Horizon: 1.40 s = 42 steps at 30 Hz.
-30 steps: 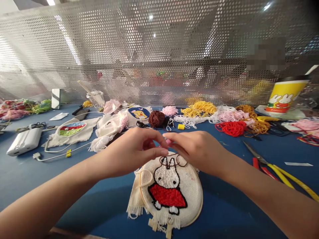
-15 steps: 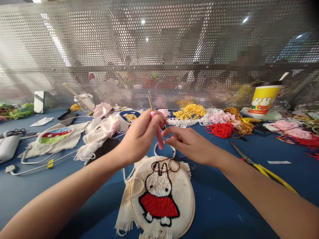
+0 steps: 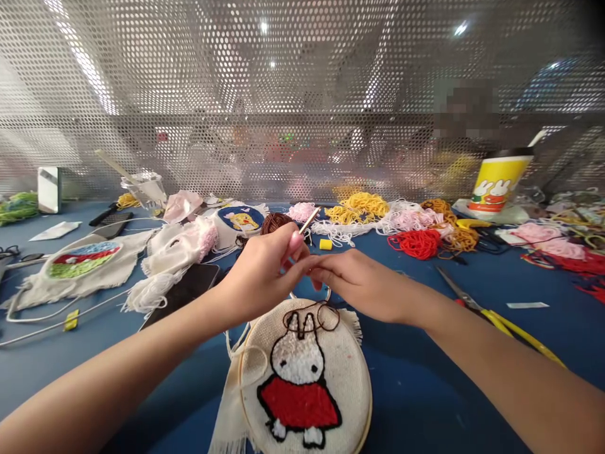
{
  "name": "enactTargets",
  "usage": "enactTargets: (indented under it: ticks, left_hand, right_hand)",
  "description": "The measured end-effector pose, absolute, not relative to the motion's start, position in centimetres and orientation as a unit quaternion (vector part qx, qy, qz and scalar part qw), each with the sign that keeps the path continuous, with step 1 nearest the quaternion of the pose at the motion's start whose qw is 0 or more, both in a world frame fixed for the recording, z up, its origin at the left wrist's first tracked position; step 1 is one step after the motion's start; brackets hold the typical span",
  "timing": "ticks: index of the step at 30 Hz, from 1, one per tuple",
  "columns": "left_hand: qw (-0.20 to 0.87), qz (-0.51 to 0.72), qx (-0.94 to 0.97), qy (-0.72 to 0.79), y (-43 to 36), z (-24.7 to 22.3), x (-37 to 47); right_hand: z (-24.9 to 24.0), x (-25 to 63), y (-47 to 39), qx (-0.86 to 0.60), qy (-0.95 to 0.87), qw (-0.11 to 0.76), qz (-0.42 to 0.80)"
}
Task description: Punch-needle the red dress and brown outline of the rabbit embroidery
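Note:
My left hand (image 3: 262, 271) is closed around a punch needle (image 3: 296, 240) with a pink handle; its metal tip points up and to the right. The fingertips of my right hand (image 3: 368, 287) are pinched together and meet the left fingers; whatever lies between them is hidden. Below both hands lies an embroidery hoop (image 3: 352, 378) with cream cloth, bearing a white rabbit in a red dress outlined in black. A loop of dark brown yarn (image 3: 329, 315) rests over the rabbit's ears. Part of a white ring (image 3: 328, 294) shows beneath the fingers.
Scissors (image 3: 491, 315) with yellow handles lie to the right. Across the back are a brown yarn ball (image 3: 276, 222), yellow yarn (image 3: 362, 207), red yarn (image 3: 416, 244) and a yellow cup (image 3: 501, 183). Left are a dark phone (image 3: 189, 290) and a stitched cloth piece (image 3: 85, 260). Behind stands a perforated metal screen (image 3: 302, 94).
The punch needle has tipped from upright to slanting right. My right fingers have closed into a pinch against my left hand. The view has shifted slightly, uncovering the brown yarn ball and a yellow piece.

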<state>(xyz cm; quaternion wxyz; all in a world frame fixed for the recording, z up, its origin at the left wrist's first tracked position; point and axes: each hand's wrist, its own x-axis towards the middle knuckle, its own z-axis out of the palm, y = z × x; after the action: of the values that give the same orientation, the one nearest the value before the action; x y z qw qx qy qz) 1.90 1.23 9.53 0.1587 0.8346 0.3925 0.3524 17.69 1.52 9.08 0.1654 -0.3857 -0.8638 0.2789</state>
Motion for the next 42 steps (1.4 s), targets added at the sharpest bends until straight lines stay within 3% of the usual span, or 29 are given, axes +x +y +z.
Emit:
enactTargets:
  ticks: [5,11,17,23,27,42]
  left_hand:
    - [0.202,0.321,0.840,0.388,1.3,9.2,1.6]
    - [0.358,0.301,0.792,0.393,1.9,8.4,1.5]
    - [0.435,0.253,0.776,0.380,2.3,8.0,1.3]
    - [0.351,0.245,0.809,0.402,2.1,8.2,1.3]
    - [0.334,0.265,0.817,0.388,2.2,8.0,1.2]
    - [0.325,0.300,0.818,0.369,2.0,7.4,1.3]
  right_hand:
    - [9.0,17.6,1.4,-0.387,-0.870,0.187,0.241]
    - [7.7,17.5,1.9,-0.350,-0.902,0.247,0.059]
    - [7.3,17.9,2.8,-0.324,-0.914,0.214,0.117]
    - [8.6,19.1,2.9,-0.352,-0.882,0.282,0.138]
    - [9.4,19.7,2.6,-0.346,-0.866,0.350,0.090]
    - [8.8,18.8,2.2,-0.388,-0.851,0.352,0.034]
